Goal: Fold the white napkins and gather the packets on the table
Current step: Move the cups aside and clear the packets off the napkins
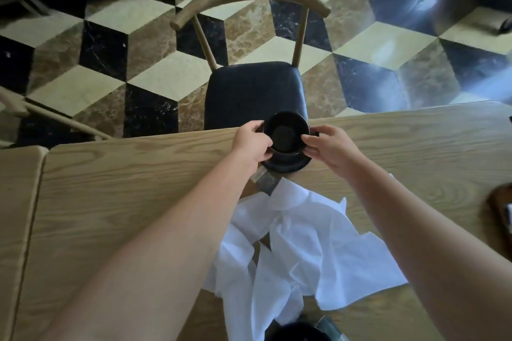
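Observation:
Crumpled white napkins (pixel 302 252) lie spread on the wooden table (pixel 124 180) between my forearms. A dark packet (pixel 266 180) peeks out just beyond them, partly under my left wrist. At the table's far edge stands a black cup (pixel 285 133) on a black saucer (pixel 288 165). My left hand (pixel 250 142) grips the cup's left side and my right hand (pixel 327 147) grips its right side. Another packet (pixel 331 327) shows at the bottom edge.
A wooden chair with a black seat (pixel 255 91) is tucked against the far side of the table. A dark round object (pixel 293 332) sits at the bottom edge. A brown tray (pixel 501 216) lies at the right edge. A second table (pixel 16 202) adjoins on the left.

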Action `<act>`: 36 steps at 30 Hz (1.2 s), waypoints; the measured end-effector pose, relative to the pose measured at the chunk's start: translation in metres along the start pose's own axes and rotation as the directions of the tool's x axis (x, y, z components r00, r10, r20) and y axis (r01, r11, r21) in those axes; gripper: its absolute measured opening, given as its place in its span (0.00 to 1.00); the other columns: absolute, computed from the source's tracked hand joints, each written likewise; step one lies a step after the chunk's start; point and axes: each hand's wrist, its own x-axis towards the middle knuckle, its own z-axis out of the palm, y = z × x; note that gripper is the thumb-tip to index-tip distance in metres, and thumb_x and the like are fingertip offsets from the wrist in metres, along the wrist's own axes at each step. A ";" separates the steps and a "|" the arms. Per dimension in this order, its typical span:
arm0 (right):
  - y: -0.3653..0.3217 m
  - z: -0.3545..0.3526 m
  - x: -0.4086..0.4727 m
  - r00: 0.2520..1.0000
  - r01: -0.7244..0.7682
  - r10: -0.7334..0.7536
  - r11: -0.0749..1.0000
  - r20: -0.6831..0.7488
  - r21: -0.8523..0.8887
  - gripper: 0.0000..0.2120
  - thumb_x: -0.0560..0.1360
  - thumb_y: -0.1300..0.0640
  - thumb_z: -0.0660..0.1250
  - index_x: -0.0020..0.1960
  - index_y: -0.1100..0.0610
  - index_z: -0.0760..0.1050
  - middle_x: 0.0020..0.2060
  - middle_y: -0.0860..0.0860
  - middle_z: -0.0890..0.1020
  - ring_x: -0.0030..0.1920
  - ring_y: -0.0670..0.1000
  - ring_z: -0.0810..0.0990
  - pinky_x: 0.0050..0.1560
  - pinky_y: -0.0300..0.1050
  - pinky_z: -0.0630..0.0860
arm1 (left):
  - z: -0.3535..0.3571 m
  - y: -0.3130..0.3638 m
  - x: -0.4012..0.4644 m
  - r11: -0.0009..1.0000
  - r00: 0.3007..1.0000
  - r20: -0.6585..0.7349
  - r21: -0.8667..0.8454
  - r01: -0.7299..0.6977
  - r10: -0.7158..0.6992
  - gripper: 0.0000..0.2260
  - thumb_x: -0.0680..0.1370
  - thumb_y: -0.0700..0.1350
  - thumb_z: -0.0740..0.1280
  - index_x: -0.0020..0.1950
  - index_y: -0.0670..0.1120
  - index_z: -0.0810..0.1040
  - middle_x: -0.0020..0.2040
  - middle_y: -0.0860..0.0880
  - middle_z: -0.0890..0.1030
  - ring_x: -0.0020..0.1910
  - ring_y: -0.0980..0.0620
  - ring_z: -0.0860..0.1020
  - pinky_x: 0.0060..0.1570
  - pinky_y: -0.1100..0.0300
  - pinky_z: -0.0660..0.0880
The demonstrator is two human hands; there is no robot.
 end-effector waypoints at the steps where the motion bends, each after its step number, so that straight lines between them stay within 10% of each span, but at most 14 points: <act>1: 0.002 -0.002 0.002 1.000 -0.003 0.003 1.000 0.000 0.011 0.12 0.78 0.67 0.69 0.61 0.66 0.75 0.49 0.62 0.76 0.48 0.59 0.79 0.62 0.56 0.77 | 0.002 0.000 0.000 1.000 1.000 -0.002 0.000 0.003 -0.003 0.22 0.75 0.24 0.62 0.59 0.48 0.76 0.52 0.49 0.77 0.58 0.42 0.76 0.53 0.47 0.81; 24: 0.012 -0.002 0.018 0.999 -0.038 0.037 0.998 -0.010 -0.043 0.19 0.76 0.63 0.73 0.65 0.63 0.75 0.58 0.65 0.82 0.55 0.59 0.85 0.56 0.51 0.83 | 0.000 -0.011 0.010 0.999 1.000 -0.022 0.039 0.012 -0.011 0.21 0.76 0.25 0.64 0.59 0.49 0.78 0.58 0.45 0.79 0.60 0.41 0.78 0.56 0.45 0.80; 36: 0.013 -0.004 0.015 0.973 0.082 -0.210 0.710 -0.100 -0.699 0.19 0.71 0.43 0.71 0.52 0.56 0.74 0.44 0.53 0.83 0.47 0.56 0.81 0.43 0.48 0.77 | -0.007 -0.027 -0.009 0.999 0.999 -0.039 0.051 0.005 -0.003 0.21 0.77 0.32 0.67 0.68 0.47 0.74 0.58 0.45 0.80 0.52 0.45 0.82 0.44 0.56 0.82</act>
